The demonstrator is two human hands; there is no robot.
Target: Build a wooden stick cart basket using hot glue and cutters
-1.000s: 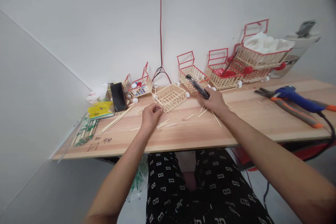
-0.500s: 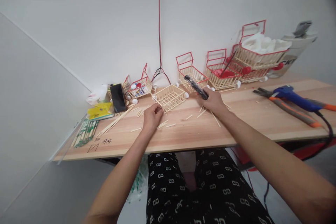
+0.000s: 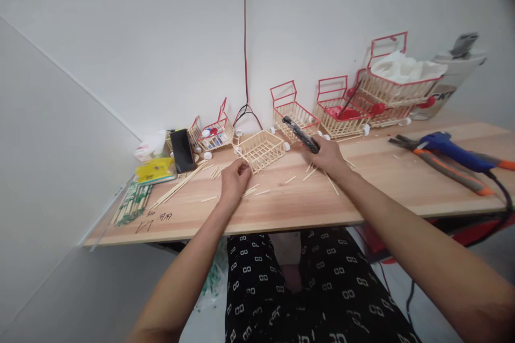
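A small cart basket of pale wooden sticks with white wheels stands on the table in front of me. My left hand is at its near left corner, fingers curled together; whether they grip the corner or a small piece there is hidden. In my right hand is a slim black tool, its far end raised up and to the left; its exact kind does not show. The tool is right of the basket, apart from it. Short cut sticks lie below the basket, and others near my right hand.
Red-trimmed stick carts stand along the wall, one holding red pieces. At right lie a blue glue gun and pliers. At left are a black phone, a yellow packet, long sticks and bundled sticks.
The view has shifted very slightly. Both hands, the black tool and the basket keep the same positions relative to one another.
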